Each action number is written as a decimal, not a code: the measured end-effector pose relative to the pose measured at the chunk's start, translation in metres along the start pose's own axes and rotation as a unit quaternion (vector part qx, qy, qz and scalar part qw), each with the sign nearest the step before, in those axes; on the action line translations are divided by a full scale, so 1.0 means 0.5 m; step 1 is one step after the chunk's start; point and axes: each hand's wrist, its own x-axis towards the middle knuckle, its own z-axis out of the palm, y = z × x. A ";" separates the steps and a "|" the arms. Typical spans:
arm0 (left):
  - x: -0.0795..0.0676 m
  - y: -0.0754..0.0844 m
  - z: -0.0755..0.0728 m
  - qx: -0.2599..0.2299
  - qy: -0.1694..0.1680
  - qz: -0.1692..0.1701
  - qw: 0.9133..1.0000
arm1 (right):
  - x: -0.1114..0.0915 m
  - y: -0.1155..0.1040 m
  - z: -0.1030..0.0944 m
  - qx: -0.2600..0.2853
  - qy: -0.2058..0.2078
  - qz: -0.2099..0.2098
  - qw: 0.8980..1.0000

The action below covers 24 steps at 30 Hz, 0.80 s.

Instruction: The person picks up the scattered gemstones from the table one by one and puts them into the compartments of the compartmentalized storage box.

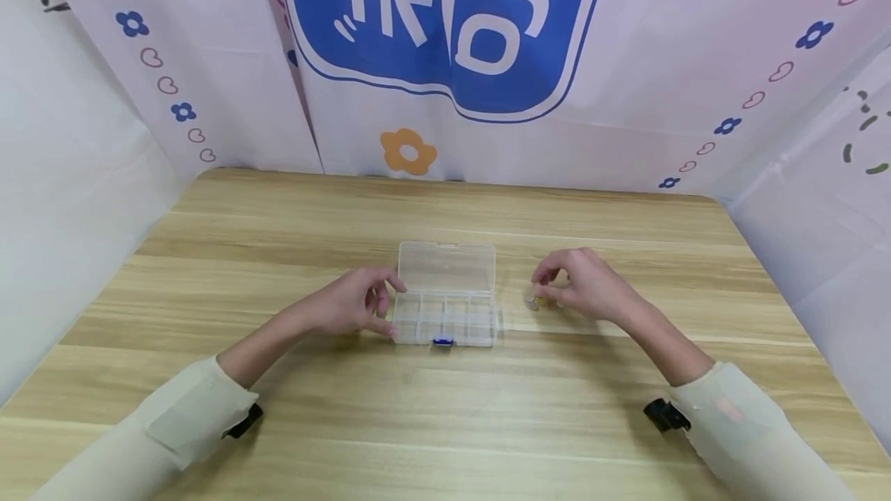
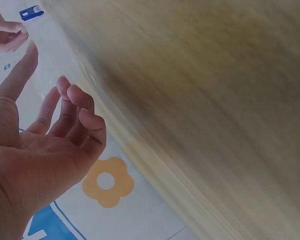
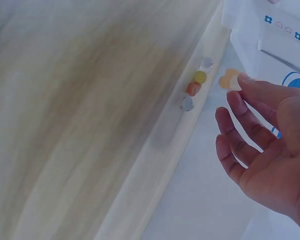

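A clear plastic compartment box [image 1: 445, 319] lies on the table with its lid raised back and a blue latch [image 1: 442, 342] at its front edge. My left hand [image 1: 355, 301] is at the box's left end, its thumb by the front left corner and index finger near the hinge. To the right of the box, my right hand [image 1: 581, 284] hovers with thumb and index close together. Below those fingertips sit several small beads: a yellow bead [image 3: 200, 77], an orange bead [image 3: 193, 89] and clear ones [image 3: 187, 103]. Nothing is plainly visible between the right fingertips.
The wooden table [image 1: 445, 424] ends at a white cloth backdrop [image 1: 612, 130] with printed flowers and a blue sign. White cloth also hangs along both sides. A dark strap-mounted device [image 1: 667, 414] sits at the right sleeve, and another [image 1: 244, 421] at the left.
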 end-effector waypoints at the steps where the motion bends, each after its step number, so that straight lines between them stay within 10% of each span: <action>1: -0.001 0.001 0.000 0.000 0.000 -0.002 1.000 | 0.000 -0.003 0.000 0.003 0.002 -0.004 1.000; 24: -0.002 -0.007 0.004 -0.016 -0.021 -0.008 1.000 | 0.003 -0.035 0.003 0.024 0.001 -0.037 0.999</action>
